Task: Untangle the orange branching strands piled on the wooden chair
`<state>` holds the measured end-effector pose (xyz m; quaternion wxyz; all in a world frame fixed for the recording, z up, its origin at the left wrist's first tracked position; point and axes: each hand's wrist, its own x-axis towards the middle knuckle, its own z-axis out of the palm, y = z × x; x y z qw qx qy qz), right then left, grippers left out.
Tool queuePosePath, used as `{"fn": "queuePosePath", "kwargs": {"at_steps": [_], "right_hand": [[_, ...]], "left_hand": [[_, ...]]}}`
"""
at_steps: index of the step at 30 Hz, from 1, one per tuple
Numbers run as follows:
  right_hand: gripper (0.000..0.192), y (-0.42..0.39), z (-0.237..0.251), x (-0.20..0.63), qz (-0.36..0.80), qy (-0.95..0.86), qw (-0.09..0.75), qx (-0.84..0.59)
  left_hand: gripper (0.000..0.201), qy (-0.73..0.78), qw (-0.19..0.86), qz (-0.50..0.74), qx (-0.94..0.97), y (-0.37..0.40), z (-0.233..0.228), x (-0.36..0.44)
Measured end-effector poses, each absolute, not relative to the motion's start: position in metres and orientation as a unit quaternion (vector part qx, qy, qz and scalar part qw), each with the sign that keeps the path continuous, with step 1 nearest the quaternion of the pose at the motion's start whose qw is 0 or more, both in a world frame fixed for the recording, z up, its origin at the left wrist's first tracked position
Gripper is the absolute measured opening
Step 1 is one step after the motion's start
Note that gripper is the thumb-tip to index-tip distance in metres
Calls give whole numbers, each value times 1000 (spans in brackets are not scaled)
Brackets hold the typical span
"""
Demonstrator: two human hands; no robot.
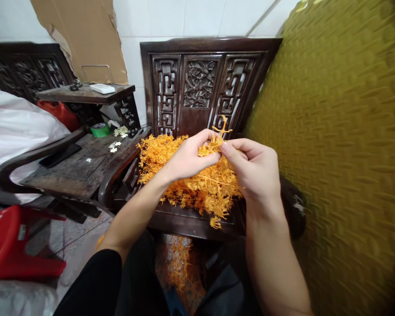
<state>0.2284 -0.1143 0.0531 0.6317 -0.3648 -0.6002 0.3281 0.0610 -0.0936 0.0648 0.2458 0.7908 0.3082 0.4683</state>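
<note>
Left hand (188, 159) and right hand (255, 169) meeting above the seat of a carved dark wooden chair (197, 83), both pinching one orange plastic sprig (217, 138) between thumb and fingertips, fingers curled rather than spread. Sprig held just over a heap of orange sprigs (191, 180) piled on the chair seat, one thin branch sticking up above the knuckles. Best handled, at a guess, with the grip kept low near the stem junction, pulling gently and straight so that the thin branches do not snap or tangle with the heap below; wise also to keep the work over the pile so that any loose bits drop back onto it. More orange pieces lying on the floor (177, 267) under the chair, blurred and dim. To the left, a low dark side table (79, 164) with small white flowers (116, 145), a green tape roll (100, 129) and a dark flat object too shadowed to name. A white remote-like thing (102, 88) on the upper shelf. Red plastic stool (9, 245) cut off at the left edge; olive quilted cushion (342, 145) filling the right side and hiding whatever lies behind. Exact contact point of the fingertips on the sprig covered by the thumbs; whether it is one piece or two being joined or parted, impossible to tell.
</note>
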Motion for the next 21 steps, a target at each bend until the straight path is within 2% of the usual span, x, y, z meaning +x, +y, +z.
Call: {"fn": "queuePosePath", "kwargs": {"at_steps": [4, 13, 17, 21], "right_hand": [[27, -113, 53, 225, 340, -581, 638, -374], [26, -116, 53, 229, 285, -597, 606, -441], [18, -116, 50, 229, 162, -633, 594, -470], [15, -106, 45, 229, 20, -664, 591, -457]], "left_hand": [[6, 380, 124, 437, 806, -96, 60, 64], [15, 423, -3, 346, 837, -104, 60, 63], [27, 433, 16, 327, 840, -107, 61, 66], [36, 410, 111, 348, 836, -109, 65, 67]]}}
